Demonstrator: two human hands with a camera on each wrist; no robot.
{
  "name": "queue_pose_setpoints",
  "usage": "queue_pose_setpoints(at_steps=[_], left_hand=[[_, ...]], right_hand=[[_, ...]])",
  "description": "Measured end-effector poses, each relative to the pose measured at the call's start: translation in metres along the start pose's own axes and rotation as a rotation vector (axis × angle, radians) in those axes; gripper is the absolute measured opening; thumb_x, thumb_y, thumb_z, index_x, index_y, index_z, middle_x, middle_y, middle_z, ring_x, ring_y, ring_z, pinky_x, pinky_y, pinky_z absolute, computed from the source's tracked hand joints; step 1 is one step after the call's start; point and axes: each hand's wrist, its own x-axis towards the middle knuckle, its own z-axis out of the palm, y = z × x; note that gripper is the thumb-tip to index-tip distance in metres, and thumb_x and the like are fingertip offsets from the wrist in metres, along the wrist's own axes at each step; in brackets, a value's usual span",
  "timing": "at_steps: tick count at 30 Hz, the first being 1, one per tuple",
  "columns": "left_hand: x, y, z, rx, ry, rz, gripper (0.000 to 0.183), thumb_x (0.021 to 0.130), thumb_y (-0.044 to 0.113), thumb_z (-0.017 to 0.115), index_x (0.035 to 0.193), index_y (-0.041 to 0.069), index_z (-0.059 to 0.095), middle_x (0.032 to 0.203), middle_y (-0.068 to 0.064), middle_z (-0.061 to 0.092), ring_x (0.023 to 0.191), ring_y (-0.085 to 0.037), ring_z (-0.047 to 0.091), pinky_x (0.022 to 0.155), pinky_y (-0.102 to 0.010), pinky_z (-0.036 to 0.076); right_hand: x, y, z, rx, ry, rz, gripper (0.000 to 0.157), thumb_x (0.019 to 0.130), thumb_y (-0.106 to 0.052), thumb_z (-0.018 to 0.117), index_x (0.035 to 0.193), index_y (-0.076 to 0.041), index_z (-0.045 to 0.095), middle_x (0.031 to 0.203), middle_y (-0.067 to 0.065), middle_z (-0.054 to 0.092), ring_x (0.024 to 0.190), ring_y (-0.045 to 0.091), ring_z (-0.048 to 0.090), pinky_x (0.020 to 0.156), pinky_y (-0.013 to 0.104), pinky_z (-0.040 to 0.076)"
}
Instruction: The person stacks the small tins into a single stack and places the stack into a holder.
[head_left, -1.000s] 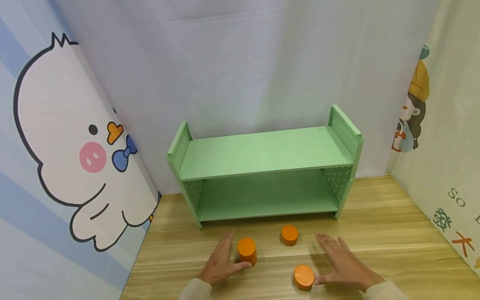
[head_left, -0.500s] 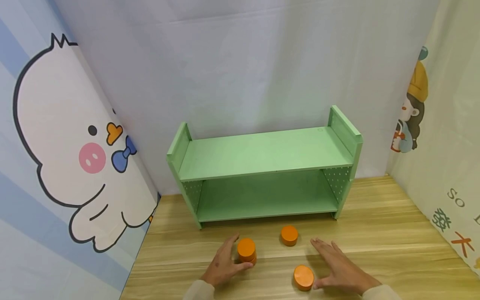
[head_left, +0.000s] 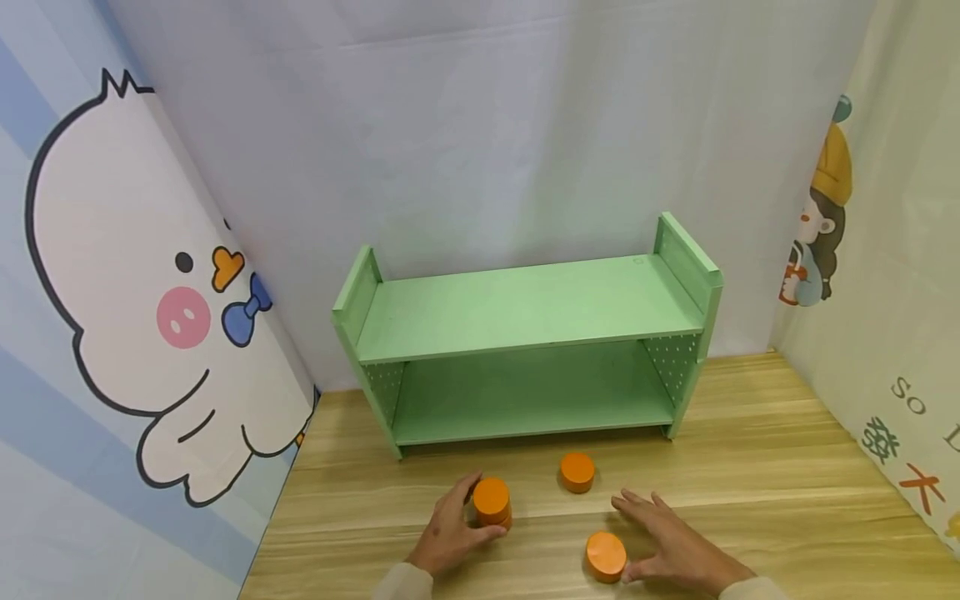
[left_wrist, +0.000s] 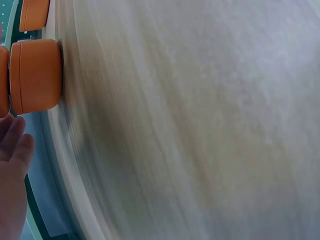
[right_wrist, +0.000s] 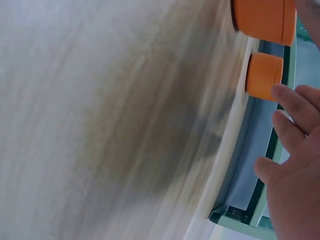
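Observation:
In the head view, two small round orange containers stand stacked [head_left: 492,498] on the wooden table. My left hand [head_left: 453,529] is around their left side, index finger behind and thumb in front; whether it touches them is hard to tell. Its loosely bent fingers [left_wrist: 15,140] are close beside the containers in the left wrist view. Another orange container [head_left: 605,557] is by the thumb of my right hand [head_left: 667,546], whose fingers are spread. A further container [head_left: 577,472] lies beyond, nearer the shelf. In the right wrist view, a lid seam shows on an orange container [right_wrist: 262,75].
A light green two-tier shelf [head_left: 532,308] stands behind the containers on the wood-grain table [head_left: 750,433]. Printed cloths hang on the left [head_left: 112,275] and right [head_left: 885,250], and a plain pale cloth [head_left: 465,142] hangs at the back.
My left hand has moved slightly right, closer around the stack. My right hand has moved left, toward the front container. The containers have stayed in place.

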Motion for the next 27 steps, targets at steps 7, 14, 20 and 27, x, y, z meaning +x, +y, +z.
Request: queue_pose_setpoints(at_steps=[7, 14, 20, 27], left_hand=[[0.0009, 0.0003, 0.0029, -0.051, 0.019, -0.041, 0.084, 0.078, 0.026, 0.087, 0.142, -0.007, 0.044, 0.133, -0.019, 0.059, 0.12, -0.034, 0.059, 0.101, -0.05, 0.05], [0.0024, 0.0008, 0.0051, -0.098, 0.035, -0.072, 0.075, 0.077, 0.023, 0.087, 0.136, -0.003, 0.05, 0.13, -0.015, 0.062, 0.117, -0.032, 0.061, 0.099, -0.048, 0.052], [0.002, 0.0001, 0.0062, -0.101, 0.059, -0.058, 0.069, 0.075, 0.02, 0.089, 0.132, 0.001, 0.054, 0.127, -0.013, 0.064, 0.114, -0.031, 0.063, 0.097, -0.046, 0.054], [0.0009, -0.0002, 0.0081, -0.11, 0.075, -0.098, 0.068, 0.075, 0.019, 0.089, 0.13, 0.001, 0.054, 0.126, -0.015, 0.064, 0.115, -0.033, 0.063, 0.098, -0.047, 0.053]], right_hand=[[0.001, -0.002, -0.0005, 0.085, -0.078, 0.116, 0.089, 0.074, -0.049, 0.083, 0.135, 0.008, 0.054, 0.14, 0.035, 0.047, 0.125, 0.057, 0.045, 0.105, 0.06, 0.04], [0.0034, 0.0011, -0.0021, 0.181, -0.143, 0.181, 0.08, 0.077, -0.045, 0.083, 0.136, 0.004, 0.056, 0.14, 0.026, 0.053, 0.13, 0.033, 0.052, 0.106, 0.026, 0.045], [0.0026, 0.0038, 0.001, 0.25, -0.132, 0.166, 0.073, 0.079, -0.037, 0.084, 0.131, 0.006, 0.059, 0.131, 0.02, 0.062, 0.123, 0.016, 0.056, 0.102, 0.028, 0.05], [0.0016, 0.0047, 0.0045, 0.308, -0.135, 0.171, 0.068, 0.079, -0.034, 0.084, 0.129, 0.005, 0.06, 0.126, 0.017, 0.065, 0.119, 0.011, 0.058, 0.1, 0.021, 0.048]])
